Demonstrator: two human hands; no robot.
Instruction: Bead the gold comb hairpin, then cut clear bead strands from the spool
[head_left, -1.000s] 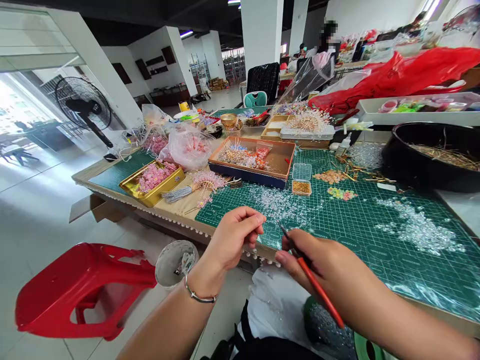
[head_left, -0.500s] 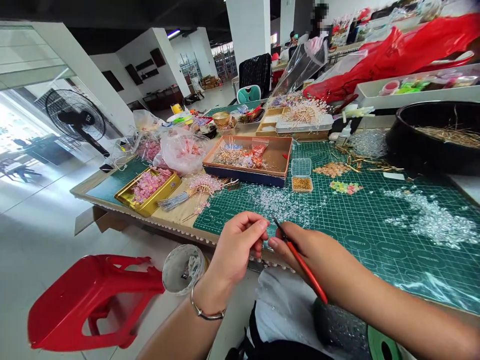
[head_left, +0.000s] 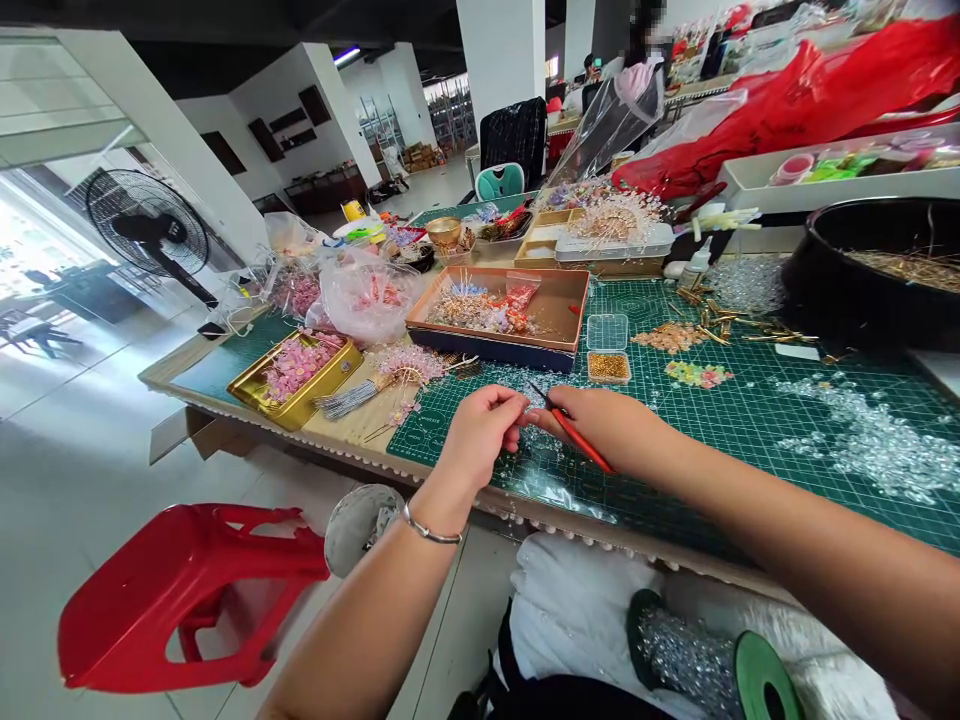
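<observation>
My left hand [head_left: 487,425], with a silver bracelet at its wrist, is pinched closed over the front of the green cutting mat [head_left: 720,490]; whatever it holds is too small to make out. Close beside its fingertips, my right hand [head_left: 592,420] holds red-handled pliers [head_left: 581,440], their dark tips pointing up and left. Clear beads [head_left: 534,378] lie partly hidden behind both hands. Beyond them are an orange-rimmed box [head_left: 555,315] of beaded pieces and a small case of gold beads [head_left: 608,366].
At the left stand a gold tin [head_left: 330,378] of pink flowers and a white plastic bag [head_left: 367,300]. A black bowl [head_left: 825,280] and more clear beads [head_left: 885,450] are at the right. Below are a red stool [head_left: 135,590], a bin [head_left: 352,530] and a green-ended spool [head_left: 761,675].
Both hands have moved up and forward, farther over the mat, and their fingertips are closer together. The pliers have moved with my right hand. The spool on the lap shows more fully.
</observation>
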